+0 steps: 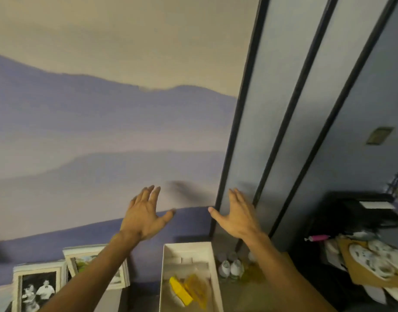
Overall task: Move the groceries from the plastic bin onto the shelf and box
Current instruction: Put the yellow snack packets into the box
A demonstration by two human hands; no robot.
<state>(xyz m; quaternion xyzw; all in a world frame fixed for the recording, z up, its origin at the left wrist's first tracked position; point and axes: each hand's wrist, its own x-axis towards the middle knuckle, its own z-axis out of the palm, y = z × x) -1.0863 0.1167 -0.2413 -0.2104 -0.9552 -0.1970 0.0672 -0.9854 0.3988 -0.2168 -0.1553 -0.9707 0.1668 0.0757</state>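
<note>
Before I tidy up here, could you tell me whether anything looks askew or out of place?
Only slightly: the white-framed black-and-white photograph at lower left and the white-framed colour photograph beside it lean at different angles. The white cardboard box of yellow packets sits straight.

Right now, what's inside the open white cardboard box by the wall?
A bright yellow block-shaped packet lies beside an amber translucent pouch in the open white cardboard box, over something pale. A folded white insert sits at the far end. Whatever lies beneath them is covered.
</note>
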